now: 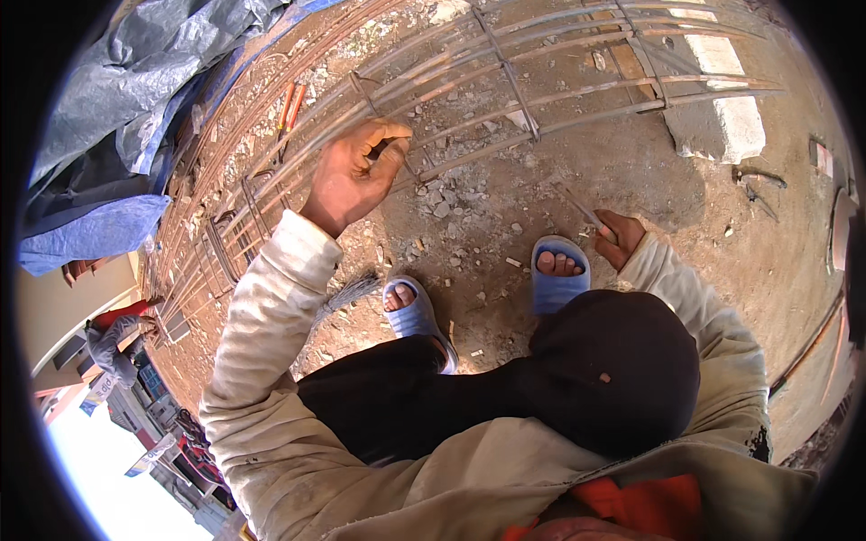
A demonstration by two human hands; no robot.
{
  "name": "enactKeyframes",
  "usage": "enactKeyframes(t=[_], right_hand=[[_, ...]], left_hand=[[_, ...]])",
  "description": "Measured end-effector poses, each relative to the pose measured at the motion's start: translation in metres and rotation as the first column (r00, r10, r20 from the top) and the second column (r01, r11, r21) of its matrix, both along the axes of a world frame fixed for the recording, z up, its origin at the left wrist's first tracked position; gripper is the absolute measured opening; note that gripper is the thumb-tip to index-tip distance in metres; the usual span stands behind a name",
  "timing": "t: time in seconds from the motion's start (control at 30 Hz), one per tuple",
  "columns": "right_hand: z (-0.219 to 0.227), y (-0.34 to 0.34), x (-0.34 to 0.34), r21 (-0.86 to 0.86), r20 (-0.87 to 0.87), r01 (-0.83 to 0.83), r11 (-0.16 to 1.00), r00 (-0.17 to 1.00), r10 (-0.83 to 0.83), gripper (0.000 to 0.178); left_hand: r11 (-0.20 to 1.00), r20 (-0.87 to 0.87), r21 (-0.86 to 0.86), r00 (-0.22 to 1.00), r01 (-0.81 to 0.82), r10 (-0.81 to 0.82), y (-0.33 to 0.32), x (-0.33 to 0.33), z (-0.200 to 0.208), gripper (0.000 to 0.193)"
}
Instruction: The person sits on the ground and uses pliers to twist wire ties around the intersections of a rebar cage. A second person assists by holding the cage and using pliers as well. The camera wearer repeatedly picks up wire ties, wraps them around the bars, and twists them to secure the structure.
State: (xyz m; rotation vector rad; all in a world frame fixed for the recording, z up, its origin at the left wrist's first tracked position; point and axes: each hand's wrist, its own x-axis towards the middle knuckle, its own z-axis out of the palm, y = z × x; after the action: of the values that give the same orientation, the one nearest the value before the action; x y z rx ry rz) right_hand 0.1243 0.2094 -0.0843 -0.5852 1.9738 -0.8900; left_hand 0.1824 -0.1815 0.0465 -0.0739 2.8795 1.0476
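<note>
A long cage of rebar (469,106) stretches across the ground in front of me, with bent stirrups (502,63) around its bars. My left hand (356,176) is at the cage's near side, its thumb and fingers curled into a pinch. Whatever lies between those fingertips is too small to make out. Lower right, beside my knee, my right hand (621,238) is closed around a slim rod-like tool (586,213), whose thin end points forward and left. A bundle of thin tie wires (354,292) lies on the dirt by my left foot.
Orange-handled cutters (290,106) lie beyond the cage. A concrete block (726,126) sits near the cage's right end, with dark pincers (760,187) close by. Blue-grey tarpaulin (135,81) hangs at far left. Another person (115,343) bends over bars there. Rubble (442,203) litters the ground.
</note>
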Motion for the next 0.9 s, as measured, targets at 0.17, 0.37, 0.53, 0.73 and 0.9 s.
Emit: enactKeyframes(t=[0.17,0.37,0.53,0.73,0.9], right_hand=[[0.064,-0.041,0.007,-0.044,0.268,0.001,0.999,0.963,0.011,0.020],[0.136,-0.090,0.014,0.201,0.418,-0.075,0.977,0.908,-0.016,0.023],[0.178,-0.127,0.039,0.409,0.611,0.192,0.892,0.668,-0.424,0.037],[0.142,-0.175,0.091,0.281,0.639,0.706,0.650,0.367,-0.675,0.037],[0.109,-0.200,0.111,0.166,0.798,0.693,0.702,0.324,-0.509,0.034]], left_hand=[[0.988,-0.024,-0.017,0.988,-0.154,0.153,-0.037,0.070,-0.033,0.026],[0.993,-0.251,-0.097,0.967,-0.067,0.041,-0.041,0.069,-0.061,0.029],[0.947,-0.395,-0.194,0.904,-0.257,0.164,-0.095,-0.012,-0.061,0.047],[0.975,-0.076,-0.028,0.973,-0.220,0.217,-0.110,-0.068,-0.082,0.060],[0.995,-0.071,0.026,0.992,-0.099,0.101,-0.117,-0.074,-0.086,0.055]])
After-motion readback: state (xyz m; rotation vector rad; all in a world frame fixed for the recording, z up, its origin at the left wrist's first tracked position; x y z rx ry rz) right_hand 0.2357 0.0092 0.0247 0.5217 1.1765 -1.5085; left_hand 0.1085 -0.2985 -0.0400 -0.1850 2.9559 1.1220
